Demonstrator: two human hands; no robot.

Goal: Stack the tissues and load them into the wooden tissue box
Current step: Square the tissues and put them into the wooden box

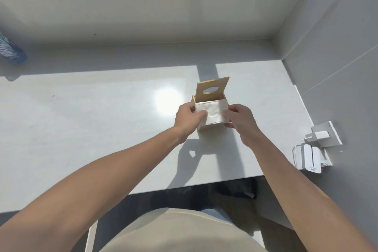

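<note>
A small wooden tissue box [204, 128] stands on the white counter [102, 125], right of centre. Its lid [212, 89], with an oval hole, is tipped up at the back. A white stack of tissues [212, 113] sits over the box's open top and hides most of the front wall. My left hand [188, 118] pinches the stack's left edge, thumb on top. Gripping the right edge is my right hand [241, 118]. How deep the stack sits in the box is hidden.
A blue-labelled plastic bottle [11, 50] lies at the far left edge. At the right wall a white charger [322, 135] is plugged into a socket, with a white device [312, 158] and cable below it. The counter's front edge runs near my body.
</note>
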